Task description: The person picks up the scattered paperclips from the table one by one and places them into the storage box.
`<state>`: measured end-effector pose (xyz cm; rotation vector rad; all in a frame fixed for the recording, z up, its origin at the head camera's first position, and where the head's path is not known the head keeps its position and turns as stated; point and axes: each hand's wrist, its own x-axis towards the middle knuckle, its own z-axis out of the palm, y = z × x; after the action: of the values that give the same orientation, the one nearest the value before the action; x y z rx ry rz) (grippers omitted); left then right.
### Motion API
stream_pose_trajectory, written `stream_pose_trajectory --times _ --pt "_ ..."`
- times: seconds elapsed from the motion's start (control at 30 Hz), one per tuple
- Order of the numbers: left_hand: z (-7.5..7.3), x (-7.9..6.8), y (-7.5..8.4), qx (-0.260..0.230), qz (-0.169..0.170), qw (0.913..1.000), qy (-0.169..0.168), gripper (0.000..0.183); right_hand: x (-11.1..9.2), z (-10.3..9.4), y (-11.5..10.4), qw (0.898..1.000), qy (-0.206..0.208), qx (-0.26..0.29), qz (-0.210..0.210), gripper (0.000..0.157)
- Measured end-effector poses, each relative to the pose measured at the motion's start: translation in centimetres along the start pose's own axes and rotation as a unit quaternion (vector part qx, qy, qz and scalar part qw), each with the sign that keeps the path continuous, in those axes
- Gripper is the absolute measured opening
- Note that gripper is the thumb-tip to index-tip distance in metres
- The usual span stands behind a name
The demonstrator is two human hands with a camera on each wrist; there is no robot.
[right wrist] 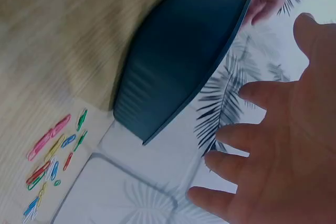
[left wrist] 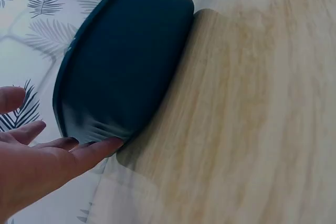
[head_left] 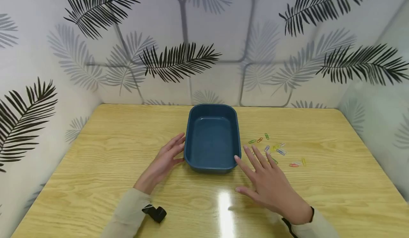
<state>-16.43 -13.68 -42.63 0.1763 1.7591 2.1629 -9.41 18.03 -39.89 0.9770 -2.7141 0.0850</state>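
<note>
Seemingly, positioning the bin (head_left: pixel 212 142) on the table (head_left: pixel 112 152) is in hand: left hand (head_left: pixel 163 162) touches its left side, fingers loose; right hand (head_left: pixel 269 182), splayed, empty, hovers near right, by clips (head_left: pixel 280 152). Steadying it next probably calls for right-side contact.

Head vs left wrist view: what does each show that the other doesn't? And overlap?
Head only: the right hand, both sleeves and the inside of the blue tray.
Left wrist only: the tray's outer side wall facing the left hand.
Both: tray, left hand, table, leaf-patterned backdrop, and paper clips, barely in at the left wrist view's top edge.
</note>
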Motion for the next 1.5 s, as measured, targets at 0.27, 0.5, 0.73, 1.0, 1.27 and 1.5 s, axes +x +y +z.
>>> stream_pose_trajectory --times 0.27,0.5,0.73,1.0,1.27,1.5 --pt "0.2 0.7 -1.6 -0.025 -0.005 0.9997 0.004 0.057 1.5 -1.3 3.3 0.985 -0.085 0.107 0.108 0.071" --pt "0.1 0.9 -1.7 -0.025 -0.004 0.9997 0.001 0.059 2.7 -2.3 7.1 0.964 -0.074 0.208 0.150 0.067" --pt "-0.1 0.9 -1.9 -0.024 -0.005 0.9997 -0.007 0.059 3.1 -1.0 10.7 0.926 -0.063 0.327 0.175 0.059" --pt "0.3 0.5 -1.8 -0.021 -0.002 0.9998 0.006 0.058 2.7 0.1 13.2 0.905 -0.060 0.366 0.208 0.060" --pt "0.3 0.2 -1.8 -0.019 -0.003 0.9997 0.014 0.058 1.2 0.8 15.5 0.898 -0.062 0.362 0.240 0.058" --pt "0.2 0.2 -1.8 -0.017 -0.004 0.9998 0.002 0.057 -0.3 1.2 16.6 0.896 -0.071 0.349 0.266 0.050"
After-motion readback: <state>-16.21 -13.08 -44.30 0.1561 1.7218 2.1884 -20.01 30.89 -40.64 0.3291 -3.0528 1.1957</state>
